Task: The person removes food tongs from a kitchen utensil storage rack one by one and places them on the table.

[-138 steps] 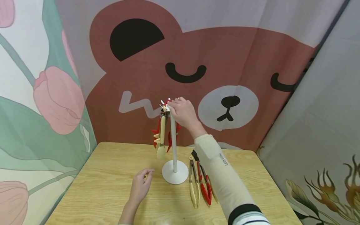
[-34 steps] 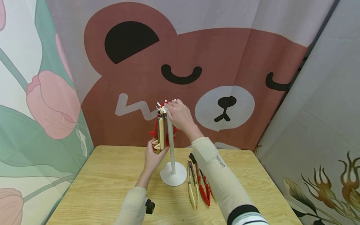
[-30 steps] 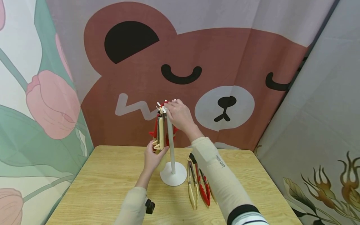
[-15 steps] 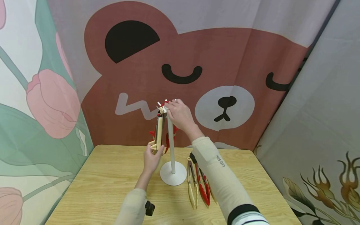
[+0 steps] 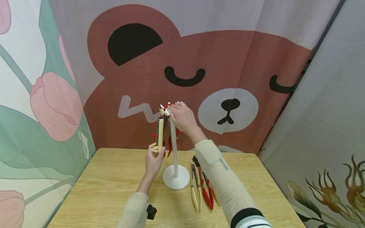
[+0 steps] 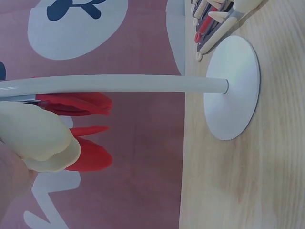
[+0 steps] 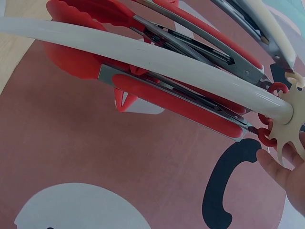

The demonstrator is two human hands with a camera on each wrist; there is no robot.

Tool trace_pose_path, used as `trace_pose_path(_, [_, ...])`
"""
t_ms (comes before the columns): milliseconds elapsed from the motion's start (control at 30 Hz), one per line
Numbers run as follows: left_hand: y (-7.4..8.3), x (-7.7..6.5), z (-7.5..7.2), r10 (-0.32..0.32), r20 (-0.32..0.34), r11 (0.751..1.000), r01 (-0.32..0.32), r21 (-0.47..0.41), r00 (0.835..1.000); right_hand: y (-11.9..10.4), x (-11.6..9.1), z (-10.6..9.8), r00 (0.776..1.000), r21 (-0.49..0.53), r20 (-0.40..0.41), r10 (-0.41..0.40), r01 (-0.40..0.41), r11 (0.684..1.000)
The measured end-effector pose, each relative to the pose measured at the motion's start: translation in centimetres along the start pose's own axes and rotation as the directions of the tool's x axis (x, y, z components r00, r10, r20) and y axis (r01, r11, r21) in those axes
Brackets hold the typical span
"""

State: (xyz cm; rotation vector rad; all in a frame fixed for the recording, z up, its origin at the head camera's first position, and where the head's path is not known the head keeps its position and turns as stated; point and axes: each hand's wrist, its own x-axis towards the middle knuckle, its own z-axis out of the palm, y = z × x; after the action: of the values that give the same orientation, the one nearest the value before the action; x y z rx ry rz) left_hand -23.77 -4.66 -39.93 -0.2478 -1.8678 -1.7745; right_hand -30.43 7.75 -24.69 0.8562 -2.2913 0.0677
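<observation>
As your left hand [image 5: 153,163] grips cream tongs [image 5: 161,133] and your right hand [image 5: 183,117] the stand [image 5: 174,152], unhooking apparently needs a lift.

Bear-print cloth [image 5: 225,57] behind wooden table [image 5: 111,180]

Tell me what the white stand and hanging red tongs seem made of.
White stand: smooth, softly glossy; painted metal or plastic, hard to say. Red tongs: apparently metal arms, gray and shiny; matte red heads, probably silicone, with scalloped edges.
</observation>
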Motion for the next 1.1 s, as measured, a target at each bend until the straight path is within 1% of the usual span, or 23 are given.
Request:
trace_pose_path(200, [0.6,0.2,-0.1,0.049,-0.022,0.998,-0.048,0.029,0.999,-0.1,0.0,0.0,1.0,-0.006,0.007,0.009,-0.009,1.0])
trace_pose_path(333, [0.8,0.2,-0.2,0.066,-0.026,0.997,-0.064,0.049,0.997,0.0,0.0,0.1,1.0,-0.011,-0.002,0.004,-0.004,1.0])
trace_pose_path(633, [1.0,0.3,-0.6,0.066,-0.015,0.996,-0.065,0.061,0.998,0.1,0.0,0.3,0.999,-0.001,-0.035,-0.02,0.02,1.0])
trace_pose_path(867, [0.9,0.4,-0.8,0.08,-0.017,0.996,-0.079,0.029,0.997,0.2,0.1,0.2,0.999,-0.023,-0.035,-0.024,0.023,0.999])
trace_pose_path(1100, [0.4,0.2,-1.1,0.051,-0.019,0.998,-0.051,-0.028,0.999,0.1,0.0,0.2,0.999,-0.031,-0.035,-0.022,0.021,0.999])
